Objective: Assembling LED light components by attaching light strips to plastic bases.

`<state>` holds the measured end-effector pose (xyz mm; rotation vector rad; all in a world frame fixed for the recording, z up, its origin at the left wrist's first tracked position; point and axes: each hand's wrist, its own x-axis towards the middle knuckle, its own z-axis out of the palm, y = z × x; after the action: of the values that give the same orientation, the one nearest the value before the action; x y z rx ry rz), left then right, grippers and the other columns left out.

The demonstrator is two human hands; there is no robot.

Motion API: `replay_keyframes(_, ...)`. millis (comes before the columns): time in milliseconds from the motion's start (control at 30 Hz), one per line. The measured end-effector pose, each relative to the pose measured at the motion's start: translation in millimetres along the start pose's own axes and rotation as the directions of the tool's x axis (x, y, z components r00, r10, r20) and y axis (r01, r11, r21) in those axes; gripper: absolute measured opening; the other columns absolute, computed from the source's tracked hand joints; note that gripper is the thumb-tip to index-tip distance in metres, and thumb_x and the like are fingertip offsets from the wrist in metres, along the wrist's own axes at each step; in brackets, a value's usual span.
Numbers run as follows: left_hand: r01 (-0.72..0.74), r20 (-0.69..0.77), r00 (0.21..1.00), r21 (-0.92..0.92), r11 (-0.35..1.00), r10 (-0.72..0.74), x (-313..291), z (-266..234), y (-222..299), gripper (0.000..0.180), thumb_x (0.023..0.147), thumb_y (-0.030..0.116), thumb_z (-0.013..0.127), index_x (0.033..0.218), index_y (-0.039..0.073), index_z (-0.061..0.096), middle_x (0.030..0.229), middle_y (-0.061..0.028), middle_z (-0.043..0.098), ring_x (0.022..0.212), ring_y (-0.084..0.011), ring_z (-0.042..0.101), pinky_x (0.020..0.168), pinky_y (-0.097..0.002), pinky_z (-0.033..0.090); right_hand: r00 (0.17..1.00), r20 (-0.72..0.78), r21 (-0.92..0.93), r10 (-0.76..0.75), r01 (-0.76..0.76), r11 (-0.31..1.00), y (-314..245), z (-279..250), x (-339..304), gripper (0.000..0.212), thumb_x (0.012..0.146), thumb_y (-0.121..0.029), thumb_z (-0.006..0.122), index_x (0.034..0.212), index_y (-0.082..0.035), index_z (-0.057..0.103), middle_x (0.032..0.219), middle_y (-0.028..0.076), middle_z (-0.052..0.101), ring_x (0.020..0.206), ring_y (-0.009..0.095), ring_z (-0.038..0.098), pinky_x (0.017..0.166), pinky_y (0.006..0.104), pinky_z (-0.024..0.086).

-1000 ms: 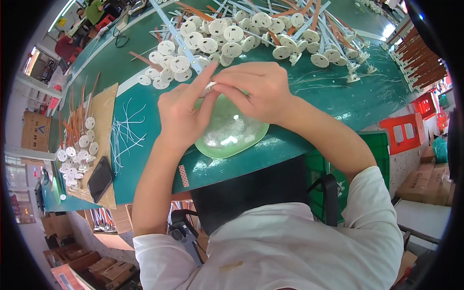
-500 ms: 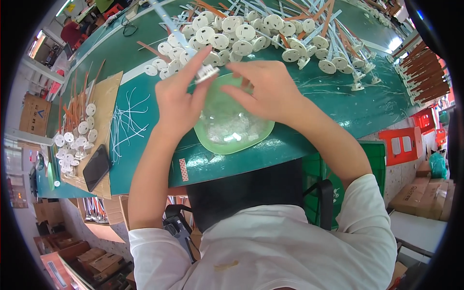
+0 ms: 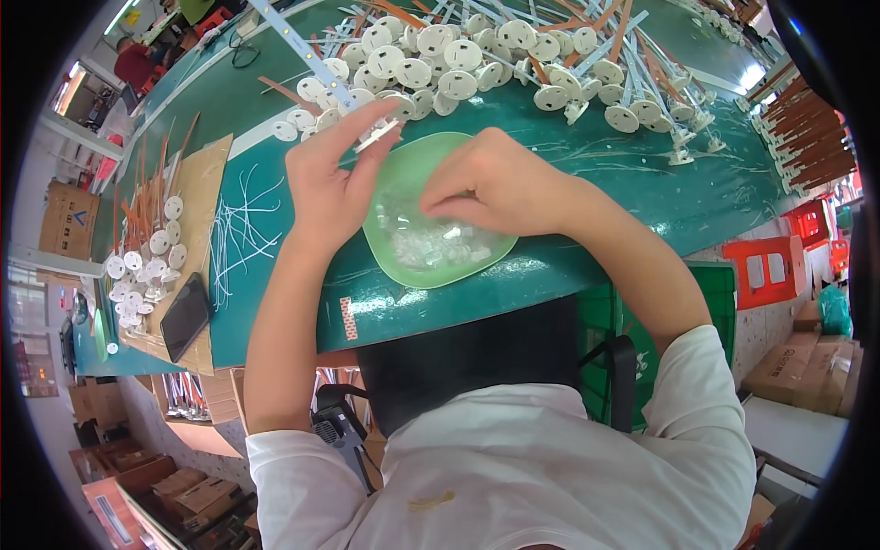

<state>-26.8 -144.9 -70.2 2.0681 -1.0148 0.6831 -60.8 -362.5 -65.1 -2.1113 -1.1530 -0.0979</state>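
My left hand [image 3: 335, 170] pinches a white round plastic base [image 3: 377, 136] between thumb and fingers, at the bowl's left rim. From that base a light-blue LED strip [image 3: 302, 50] with small yellow chips runs up and away to the far left. My right hand [image 3: 500, 183] is over the green bowl [image 3: 390, 261], its fingers drawn together and pointing down at the small clear plastic pieces [image 3: 440, 243] inside. Whatever its fingertips may hold is too small or hidden to make out.
Beyond the bowl lies a heap of white round bases [image 3: 463, 55] with blue and brown strips. White ties [image 3: 243, 229], a phone [image 3: 186, 316] and more bases on cardboard [image 3: 206, 183] are at left. Brown strips [image 3: 811, 137] are stacked far right. A small patterned strip [image 3: 347, 318] lies near the edge.
My right hand has lowered from beside the white base toward the clear pieces, its fingers closing together. My left hand has shifted slightly left, carrying the LED strip with it.
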Motion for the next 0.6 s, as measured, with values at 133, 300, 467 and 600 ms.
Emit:
replay_keyframes(133,0.295,0.027,0.947,-0.462,0.836,-0.320,1,9,19,0.029,0.089,0.003,0.066,0.118,0.003,0.066,0.095,-0.0103,0.072,0.087,-0.0161,0.070,0.073,-0.0263,0.053,0.968,-0.227,0.081,0.108,-0.092,0.992,-5,-5,-1,0.009,0.079,-0.006,0.073,0.088,-0.005,0.071,0.078,0.008,0.071,0.069,0.018,0.069,0.062,0.0275,0.053)
replay_keyframes(300,0.392,0.122,0.904,-0.616,0.683,-0.409,2,2,34,0.021,0.090,0.005,0.068,0.111,0.000,0.068,0.100,-0.0080,0.070,0.090,-0.0149,0.068,0.073,-0.0250,0.053,0.864,-0.366,0.431,0.344,-0.171,0.886,-16,-10,0,0.013,0.080,-0.004,0.075,0.091,0.000,0.068,0.079,0.008,0.073,0.070,0.010,0.069,0.063,0.0224,0.055)
replay_keyframes(467,0.361,0.097,0.922,-0.564,0.743,-0.374,-1,0,28,0.026,0.084,0.002,0.074,0.110,0.001,0.068,0.102,-0.0056,0.067,0.091,-0.0111,0.064,0.074,-0.0254,0.054,0.849,-0.374,0.522,0.373,-0.139,0.841,-21,-12,0,0.015,0.078,-0.002,0.077,0.089,0.002,0.066,0.076,0.009,0.072,0.069,0.011,0.070,0.064,0.0211,0.054)
replay_keyframes(600,0.379,0.112,0.917,-0.547,0.746,-0.384,2,0,31,0.027,0.083,0.001,0.075,0.109,0.000,0.068,0.101,-0.0049,0.067,0.091,-0.0117,0.064,0.073,-0.0264,0.055,0.856,-0.420,0.351,0.301,-0.152,0.924,-14,-9,-1,0.015,0.078,-0.003,0.077,0.090,0.000,0.069,0.079,0.006,0.072,0.071,0.010,0.069,0.065,0.0218,0.055)
